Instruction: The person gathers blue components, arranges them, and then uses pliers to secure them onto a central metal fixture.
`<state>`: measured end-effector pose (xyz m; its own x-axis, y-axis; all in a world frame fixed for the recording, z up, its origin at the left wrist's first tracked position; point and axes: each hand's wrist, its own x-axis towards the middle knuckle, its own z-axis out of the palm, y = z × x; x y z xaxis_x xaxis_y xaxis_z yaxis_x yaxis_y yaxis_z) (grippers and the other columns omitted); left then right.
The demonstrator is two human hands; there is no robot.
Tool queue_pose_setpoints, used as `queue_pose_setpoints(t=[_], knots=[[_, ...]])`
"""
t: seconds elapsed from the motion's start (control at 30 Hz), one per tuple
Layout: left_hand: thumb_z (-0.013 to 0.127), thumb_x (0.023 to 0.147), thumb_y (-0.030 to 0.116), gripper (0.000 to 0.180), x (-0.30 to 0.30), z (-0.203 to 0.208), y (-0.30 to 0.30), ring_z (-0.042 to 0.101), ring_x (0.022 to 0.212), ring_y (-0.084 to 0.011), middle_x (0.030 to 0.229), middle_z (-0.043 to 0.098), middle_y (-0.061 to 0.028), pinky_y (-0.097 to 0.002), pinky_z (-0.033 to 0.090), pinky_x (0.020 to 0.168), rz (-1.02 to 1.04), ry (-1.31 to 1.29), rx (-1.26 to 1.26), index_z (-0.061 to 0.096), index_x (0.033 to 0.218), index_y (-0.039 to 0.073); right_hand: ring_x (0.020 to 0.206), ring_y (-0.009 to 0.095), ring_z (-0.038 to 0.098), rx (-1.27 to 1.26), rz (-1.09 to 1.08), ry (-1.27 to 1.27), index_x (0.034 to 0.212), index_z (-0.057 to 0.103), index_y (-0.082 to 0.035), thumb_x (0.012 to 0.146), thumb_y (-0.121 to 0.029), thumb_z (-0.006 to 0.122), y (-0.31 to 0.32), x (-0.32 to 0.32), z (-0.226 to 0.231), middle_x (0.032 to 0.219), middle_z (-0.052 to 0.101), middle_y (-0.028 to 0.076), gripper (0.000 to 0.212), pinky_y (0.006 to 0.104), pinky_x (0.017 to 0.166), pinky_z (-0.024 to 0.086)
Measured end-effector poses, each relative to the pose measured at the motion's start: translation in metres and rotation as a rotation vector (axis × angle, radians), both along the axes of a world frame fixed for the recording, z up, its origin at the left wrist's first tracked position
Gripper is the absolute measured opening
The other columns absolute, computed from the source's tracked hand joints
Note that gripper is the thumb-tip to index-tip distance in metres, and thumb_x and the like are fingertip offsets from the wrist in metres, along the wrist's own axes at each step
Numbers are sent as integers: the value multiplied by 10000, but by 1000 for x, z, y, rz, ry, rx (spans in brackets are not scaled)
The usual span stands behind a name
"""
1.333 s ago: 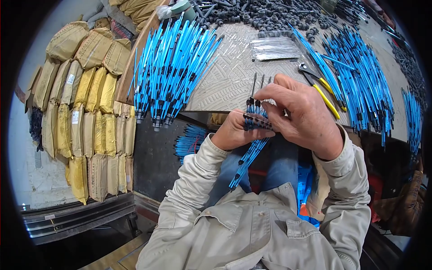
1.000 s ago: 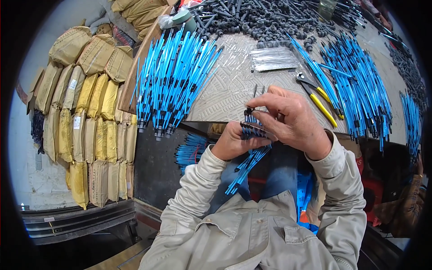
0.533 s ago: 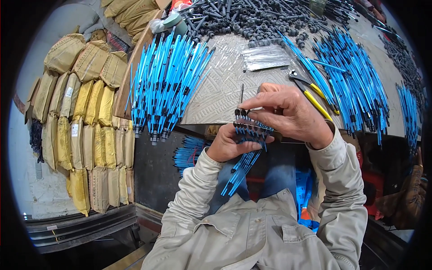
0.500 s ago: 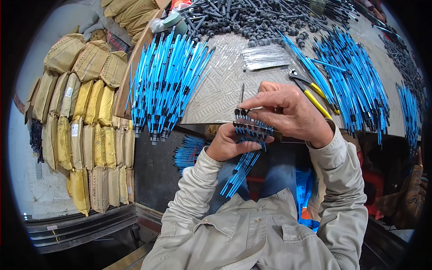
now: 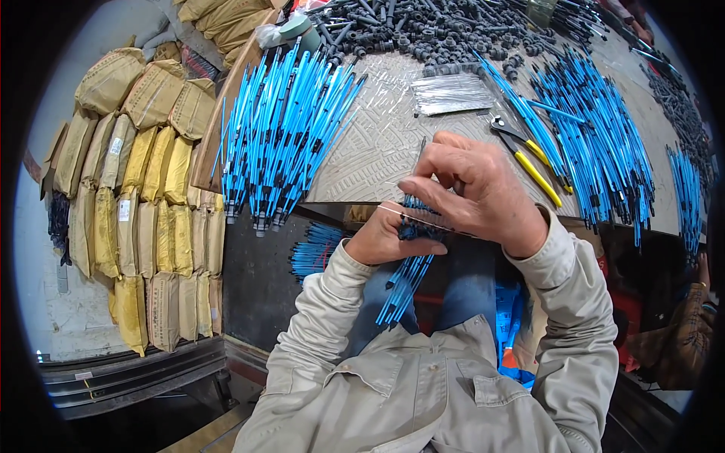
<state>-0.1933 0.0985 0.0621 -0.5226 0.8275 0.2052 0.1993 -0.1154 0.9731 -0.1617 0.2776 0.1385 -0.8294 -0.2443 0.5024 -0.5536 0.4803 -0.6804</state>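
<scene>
My left hand (image 5: 381,235) is closed round a bundle of thin blue tubes (image 5: 404,291) with black fittings, over my lap at the table's front edge. The tubes hang down below the hand. A thin pale tie wire (image 5: 423,217) runs across the top of this hand and the bundle. Just above, my right hand (image 5: 479,185) has its fingers curled and pressed together at the bundle's upper end. What they pinch is hidden. A slim dark tip rises behind these fingers.
Piles of blue tubes (image 5: 283,136) lie left and right (image 5: 593,143) on the table (image 5: 332,174). Pale wires (image 5: 453,94), yellow-handled pliers (image 5: 536,174) and heaped dark grey fittings (image 5: 423,34) lie there too. Stacked sacks (image 5: 143,196) stand left. A person's arm (image 5: 698,309) shows far right.
My right hand has closed further over the bundle's upper end, and the row of black fittings that showed there is now mostly covered. My left hand keeps its hold.
</scene>
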Motion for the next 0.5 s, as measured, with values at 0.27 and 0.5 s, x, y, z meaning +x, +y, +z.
queue_pose_setpoints(t=[0.27, 0.5], knots=[[680, 818, 107, 227, 6, -13, 8, 627, 974, -206, 1027, 659, -152, -299, 511, 835, -53, -383, 143, 665, 1006, -20, 811, 216, 637, -287, -59, -427, 1105, 601, -9, 875, -105, 548, 47, 25, -9, 995, 626, 124, 255, 254, 713, 485], [675, 813, 91, 229, 2, -13, 11, 636, 976, -250, 1042, 647, -193, -314, 532, 822, -65, -350, 168, 659, 1004, -35, 1305, 267, 337, 309, -34, -197, 1396, 316, -72, 912, -135, 455, 60, 29, -84, 1421, 329, 148, 508, 365, 1069, 275]])
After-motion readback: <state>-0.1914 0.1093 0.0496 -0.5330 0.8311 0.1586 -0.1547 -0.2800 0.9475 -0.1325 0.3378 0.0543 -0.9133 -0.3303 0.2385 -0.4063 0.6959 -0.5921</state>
